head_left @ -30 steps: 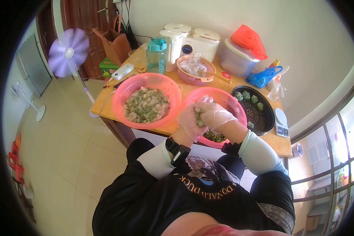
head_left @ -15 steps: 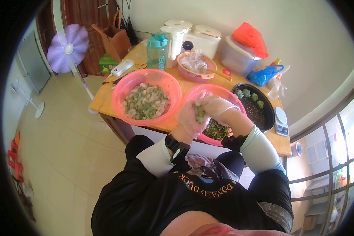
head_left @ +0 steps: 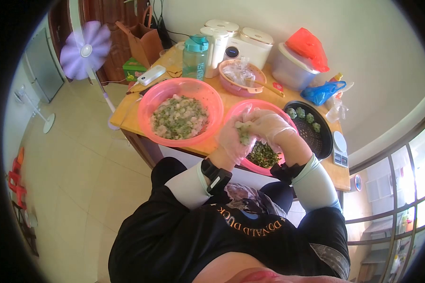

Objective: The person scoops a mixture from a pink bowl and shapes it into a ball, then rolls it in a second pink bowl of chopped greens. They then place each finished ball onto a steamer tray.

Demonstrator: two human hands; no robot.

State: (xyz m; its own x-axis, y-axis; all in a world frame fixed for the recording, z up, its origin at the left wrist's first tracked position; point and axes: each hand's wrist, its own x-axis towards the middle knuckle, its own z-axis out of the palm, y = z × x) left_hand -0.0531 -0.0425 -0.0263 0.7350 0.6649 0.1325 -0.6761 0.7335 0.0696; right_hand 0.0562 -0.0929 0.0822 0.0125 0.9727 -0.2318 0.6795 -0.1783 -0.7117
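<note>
In the head view, my left hand (head_left: 231, 141), in a clear plastic glove, cups a small pale lump of green-flecked dough (head_left: 244, 136). My gloved right hand (head_left: 270, 126) presses its fingers against the same lump, partly hiding it. Both hands are closed around it above a pink bowl (head_left: 234, 108) holding chopped greens (head_left: 263, 156). To the left, a second pink bowl (head_left: 145, 100) contains a loose pale-and-green mixture (head_left: 180, 119). Several shaped green balls (head_left: 310, 118) lie along the far side of a round black perforated pan (head_left: 310, 137) on the right.
On the wooden table (head_left: 212, 150) stand a teal bottle (head_left: 195, 59), a white appliance (head_left: 255, 47), a basin with plastic bags (head_left: 244, 86) and a lidded tub (head_left: 293, 70). A kitchen scale (head_left: 340, 150) is at the right edge. A purple fan (head_left: 85, 51) stands left.
The camera view has shifted slightly, so the table things appear a little farther right. My hands stay together on the lump, with the right fingers slightly repositioned.
</note>
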